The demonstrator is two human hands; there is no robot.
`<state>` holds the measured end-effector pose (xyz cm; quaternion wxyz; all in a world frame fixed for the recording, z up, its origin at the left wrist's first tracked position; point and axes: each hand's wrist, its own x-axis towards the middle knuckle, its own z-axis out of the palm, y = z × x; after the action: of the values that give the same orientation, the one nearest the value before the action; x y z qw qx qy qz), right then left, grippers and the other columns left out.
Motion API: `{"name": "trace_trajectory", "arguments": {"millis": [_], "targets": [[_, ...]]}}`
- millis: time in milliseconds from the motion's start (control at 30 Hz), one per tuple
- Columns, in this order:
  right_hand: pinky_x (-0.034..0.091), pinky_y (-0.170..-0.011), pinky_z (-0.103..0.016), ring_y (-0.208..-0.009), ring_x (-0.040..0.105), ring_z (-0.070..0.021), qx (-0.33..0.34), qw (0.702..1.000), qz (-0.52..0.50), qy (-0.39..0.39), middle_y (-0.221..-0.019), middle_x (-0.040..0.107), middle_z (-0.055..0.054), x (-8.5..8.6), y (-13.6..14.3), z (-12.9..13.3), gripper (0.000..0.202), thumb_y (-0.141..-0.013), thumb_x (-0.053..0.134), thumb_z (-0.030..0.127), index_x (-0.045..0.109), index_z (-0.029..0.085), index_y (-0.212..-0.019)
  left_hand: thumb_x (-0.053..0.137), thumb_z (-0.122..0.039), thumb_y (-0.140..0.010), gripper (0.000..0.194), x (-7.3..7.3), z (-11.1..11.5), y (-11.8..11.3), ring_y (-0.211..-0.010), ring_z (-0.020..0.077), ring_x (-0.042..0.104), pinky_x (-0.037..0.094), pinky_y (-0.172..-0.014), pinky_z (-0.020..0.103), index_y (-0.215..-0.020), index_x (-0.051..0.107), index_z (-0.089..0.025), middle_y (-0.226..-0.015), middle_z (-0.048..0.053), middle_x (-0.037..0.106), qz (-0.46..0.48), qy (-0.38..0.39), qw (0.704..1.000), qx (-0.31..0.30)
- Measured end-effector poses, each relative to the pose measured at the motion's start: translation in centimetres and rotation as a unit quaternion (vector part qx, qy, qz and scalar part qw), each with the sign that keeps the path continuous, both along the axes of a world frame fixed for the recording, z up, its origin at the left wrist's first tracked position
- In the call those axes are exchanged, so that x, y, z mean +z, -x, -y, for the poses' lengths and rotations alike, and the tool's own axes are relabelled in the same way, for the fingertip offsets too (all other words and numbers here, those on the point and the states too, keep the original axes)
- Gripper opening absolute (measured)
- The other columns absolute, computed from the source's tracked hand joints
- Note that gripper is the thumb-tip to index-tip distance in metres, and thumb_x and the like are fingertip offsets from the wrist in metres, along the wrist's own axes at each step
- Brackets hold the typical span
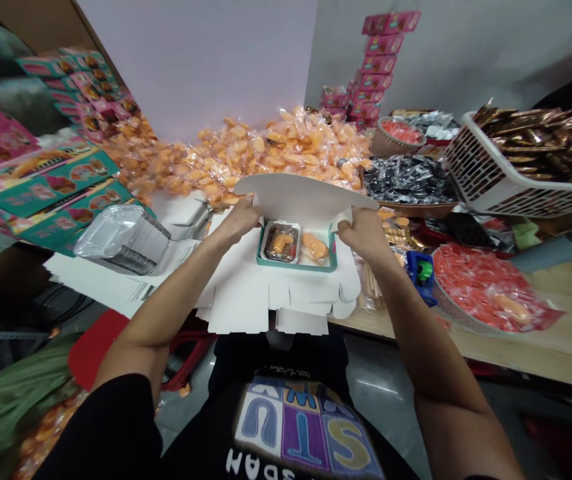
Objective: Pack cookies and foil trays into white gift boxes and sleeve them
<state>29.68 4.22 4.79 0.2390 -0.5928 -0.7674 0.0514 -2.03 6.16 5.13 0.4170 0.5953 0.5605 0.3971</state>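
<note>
A small cardboard box [296,265], teal outside and white inside, stands in front of me with its lid [306,200] raised. Inside it, a foil tray [281,241] with brown and orange contents lies at the left, and an orange piece in clear wrap [315,247] at the right. My left hand [240,219] pinches the box's left side flap near the lid. At the opposite corner, my right hand [363,232] has its fingers closed on the right flap. Under the box lie flat white box blanks [239,293].
Stacked foil trays [126,240] lean at the left beside teal boxes [51,177]. Wrapped orange pieces [286,150] heap up behind. To the right are a blue tape dispenser [420,277], a basket of red packets [486,283] and a white crate [496,167].
</note>
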Motion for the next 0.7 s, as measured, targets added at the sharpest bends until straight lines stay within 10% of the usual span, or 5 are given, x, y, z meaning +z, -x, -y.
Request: {"name": "trace_trajectory", "arguments": {"millis": [200,500,700], "targets": [[0.062,-0.095,-0.053,-0.106,0.075,-0.0434,0.001,0.998,-0.059,-0.019,-0.1,0.082,-0.02,-0.6,0.1,0.8,0.033,-0.083,0.062,0.024,0.08,0.017,-0.11,0.062,-0.032,-0.081,0.031,-1.3,1.5,0.9,-0.109,0.0333,0.072,0.063,-0.103,0.049,-0.104,0.078,-0.018,-0.103,0.011,0.081,-0.047,-0.042,0.997,-0.047],[0.06,-0.116,-0.056,-0.138,0.073,-0.0365,0.165,0.969,-0.181,-0.033,-0.149,0.076,-0.017,-4.0,-1.2,3.5,0.047,-0.097,0.065,0.033,0.071,0.023,-0.143,0.071,-0.066,-0.102,0.07,-2.4,1.2,5.4,-0.151,0.0363,0.06,0.046,-0.133,0.053,-0.159,0.066,-0.024,-0.161,0.016,0.064,-0.153,-0.174,0.931,-0.282],[0.039,-0.137,-0.066,-0.171,0.042,-0.0386,0.276,0.955,-0.098,0.047,-0.181,0.048,-0.019,-6.9,-4.0,4.4,0.071,-0.103,0.071,0.056,0.055,0.028,-0.166,0.093,-0.071,-0.08,0.095,-7.4,1.5,6.1,-0.173,0.047,0.032,0.034,-0.139,0.068,-0.16,0.063,-0.028,-0.184,0.021,0.035,-0.19,-0.216,0.905,-0.315]]}}
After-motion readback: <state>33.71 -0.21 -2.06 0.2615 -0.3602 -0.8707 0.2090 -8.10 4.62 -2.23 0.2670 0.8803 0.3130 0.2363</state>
